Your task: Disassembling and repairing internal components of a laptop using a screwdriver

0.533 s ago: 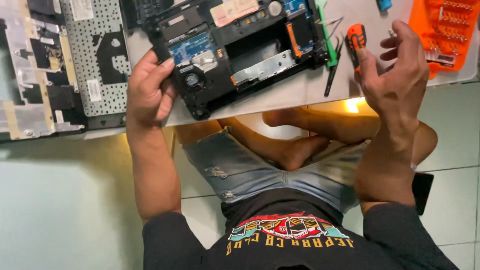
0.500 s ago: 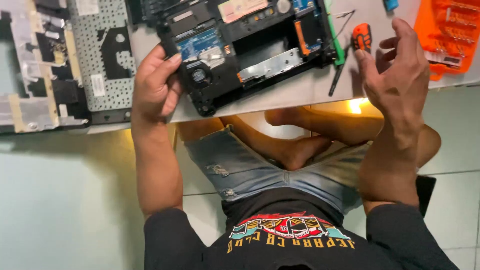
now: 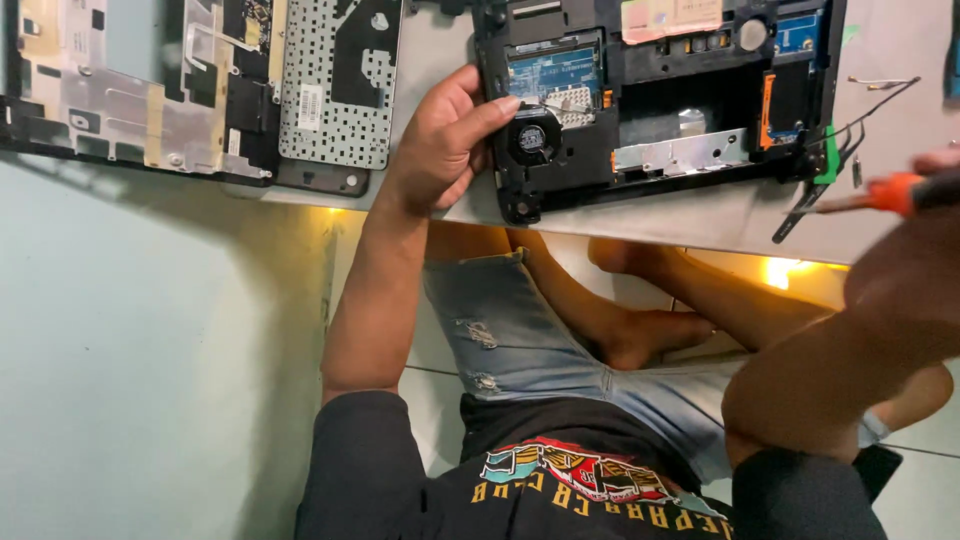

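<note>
A pale pink rectangular label [image 3: 671, 17] sits atop the opened laptop base [image 3: 700, 110] — a small white label [image 3: 311, 107] on the keyboard underside [image 3: 335, 80].

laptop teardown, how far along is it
Done: the keyboard and a cover panel lie off to the side, leaving the laptop base open. In hand: left hand grips its corner by the fan; right hand holds an orange screwdriver. Left: fan and board remain mounted.

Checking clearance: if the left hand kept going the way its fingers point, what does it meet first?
The left hand already rests at the edge of the opened laptop base, thumb pointing at the round black fan. Going straight on, it would likely meet that fan first, though depth is hard to judge.
</note>
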